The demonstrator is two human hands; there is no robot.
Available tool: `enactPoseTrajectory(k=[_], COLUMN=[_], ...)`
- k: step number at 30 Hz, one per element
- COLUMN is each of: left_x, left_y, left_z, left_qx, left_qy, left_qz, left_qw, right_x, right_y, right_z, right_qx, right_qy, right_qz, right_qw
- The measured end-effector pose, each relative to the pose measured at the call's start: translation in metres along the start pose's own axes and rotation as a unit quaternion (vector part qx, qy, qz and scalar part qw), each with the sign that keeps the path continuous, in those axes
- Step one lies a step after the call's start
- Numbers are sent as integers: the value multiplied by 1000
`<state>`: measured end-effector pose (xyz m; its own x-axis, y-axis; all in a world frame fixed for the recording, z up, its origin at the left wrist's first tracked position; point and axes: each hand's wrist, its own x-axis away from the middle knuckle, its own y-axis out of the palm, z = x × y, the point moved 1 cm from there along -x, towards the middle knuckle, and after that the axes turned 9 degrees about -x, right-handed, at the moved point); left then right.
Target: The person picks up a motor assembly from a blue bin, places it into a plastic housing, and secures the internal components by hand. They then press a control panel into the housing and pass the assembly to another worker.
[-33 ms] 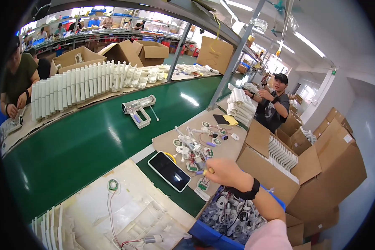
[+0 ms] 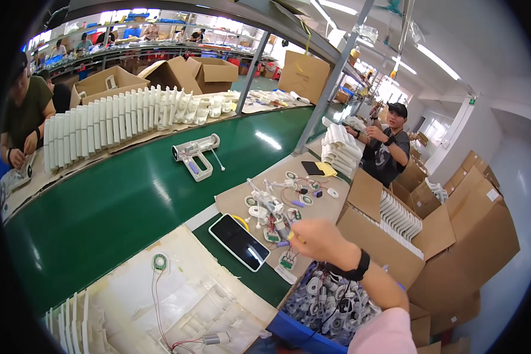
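My right hand [image 2: 321, 241] reaches in from the lower right, a black band on its wrist. Its fingers are curled shut, and a small yellow bit shows at the fingertips; whatever they grip is hidden. Just beyond the fingers lies a cluster of white and grey motor assemblies [image 2: 268, 203] with red wires, purple cylinders and small green circuit boards [image 2: 288, 258]. Beneath my forearm stands a blue bin [image 2: 301, 337] heaped with white and grey parts [image 2: 330, 304]. My left hand is out of the picture.
A white-edged phone [image 2: 240, 242] lies left of the cluster. One white housing [image 2: 197, 156] rests on the green belt [image 2: 118, 206]. White shells [image 2: 100, 127] line its far side. Cardboard boxes [image 2: 377, 242] crowd the right. Co-workers sit at far left [image 2: 29, 112] and stand at right [image 2: 389, 141].
My right hand has shifted slightly up and to the right, its fingers still curled. The parts on the table look the same.
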<state>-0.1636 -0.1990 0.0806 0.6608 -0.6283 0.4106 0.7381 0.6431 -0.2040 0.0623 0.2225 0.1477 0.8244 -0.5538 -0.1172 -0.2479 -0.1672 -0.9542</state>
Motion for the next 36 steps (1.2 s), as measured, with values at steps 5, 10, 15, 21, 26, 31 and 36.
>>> enactPoseTrajectory(k=[5,10,15,21,26,31,36], left_x=[0,-4,-13,-1,2,-12,-32], left_y=[9,23,10,-2,-12,17,37], left_z=[2,19,3,-9,-28,-16,-4], left_qx=[-13,17,-20,-102,-90,-7,-83], left_qy=[24,22,89,160,60,137,194], left_qz=[-4,16,-21,-23,32,111,191], left_qw=[1000,999,996,982,994,984,959], right_x=[-43,-44,-16,5,-13,9,-1], right_y=[-78,-116,-140,-169,-92,-2,67], right_z=[31,47,42,54,28,-52,-108], right_qx=[206,174,139,174,75,28,-44], right_qy=[-97,-53,-81,62,-40,-168,-199], right_qz=[179,266,356,319,171,0,-136], right_qw=[957,947,921,930,982,985,970])
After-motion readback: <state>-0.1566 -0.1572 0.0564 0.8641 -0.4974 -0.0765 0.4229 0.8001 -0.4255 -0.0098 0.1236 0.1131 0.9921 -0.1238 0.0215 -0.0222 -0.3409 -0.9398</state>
